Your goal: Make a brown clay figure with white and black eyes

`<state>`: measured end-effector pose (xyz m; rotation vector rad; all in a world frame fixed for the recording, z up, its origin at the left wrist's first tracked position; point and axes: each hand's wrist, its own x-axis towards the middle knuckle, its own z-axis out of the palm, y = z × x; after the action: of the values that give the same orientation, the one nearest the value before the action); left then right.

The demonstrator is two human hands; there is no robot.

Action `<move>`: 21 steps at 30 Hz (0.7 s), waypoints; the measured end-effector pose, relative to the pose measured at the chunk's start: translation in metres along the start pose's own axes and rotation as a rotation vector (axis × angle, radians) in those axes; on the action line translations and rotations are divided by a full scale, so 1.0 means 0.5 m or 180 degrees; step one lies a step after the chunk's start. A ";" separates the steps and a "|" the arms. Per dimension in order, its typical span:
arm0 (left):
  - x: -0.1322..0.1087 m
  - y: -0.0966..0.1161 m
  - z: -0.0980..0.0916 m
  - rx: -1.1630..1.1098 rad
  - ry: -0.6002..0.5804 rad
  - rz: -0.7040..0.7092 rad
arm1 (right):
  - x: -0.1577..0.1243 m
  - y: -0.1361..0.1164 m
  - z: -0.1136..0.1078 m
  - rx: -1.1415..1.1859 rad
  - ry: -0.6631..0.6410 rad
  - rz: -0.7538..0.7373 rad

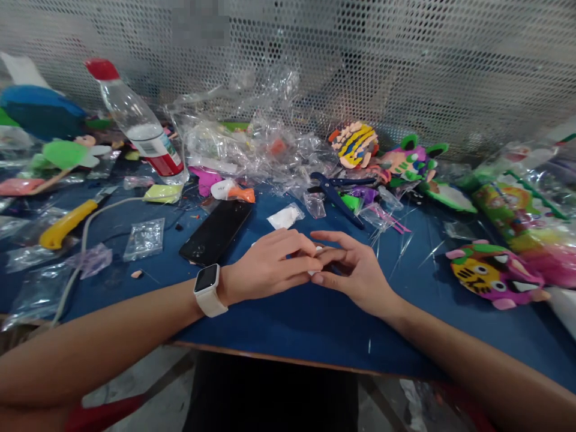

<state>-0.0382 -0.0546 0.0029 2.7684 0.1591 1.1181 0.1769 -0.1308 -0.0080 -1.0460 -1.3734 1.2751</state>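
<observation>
"Table (288,327) is the largest thing that I see from my remote seat: blue, crowded at the back, bare along the front. What comes next in size?"

"A clear bottle (139,123), at the back left. Then the left hand (270,264) and the right hand (355,273), which meet over the front part of the table."

"And smaller than the hands?"

"I have a dark phone (218,231), lying flat near the left hand, and a small white packet (286,216) just beyond the same hand. Smallest is a white piece (318,248), between the fingertips of the two hands."

"How is the grip on both sides?"

"As I read it, both are pinching this piece. The left fingertips press on it from one side, the right thumb and bent fingers from the other; the right index finger is free. Most of the piece is covered, so I cannot tell its shape."

"Which step is this, then?"

"In my judgement, a working of the piece by finger pressure. The next move calls for light, even force, with one side always holding, so that it does not drop."
</observation>
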 end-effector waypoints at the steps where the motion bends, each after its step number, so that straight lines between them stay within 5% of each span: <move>1: 0.000 0.000 0.000 -0.0018 -0.0025 0.0039 | 0.000 -0.002 -0.001 -0.0011 0.0009 0.0034; 21: 0.004 0.001 0.001 -0.0041 -0.0052 -0.0008 | -0.007 -0.015 -0.003 -0.0095 0.0011 0.0102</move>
<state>-0.0363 -0.0550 0.0041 2.7644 0.1530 1.0919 0.1793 -0.1346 -0.0010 -1.0939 -1.3817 1.2790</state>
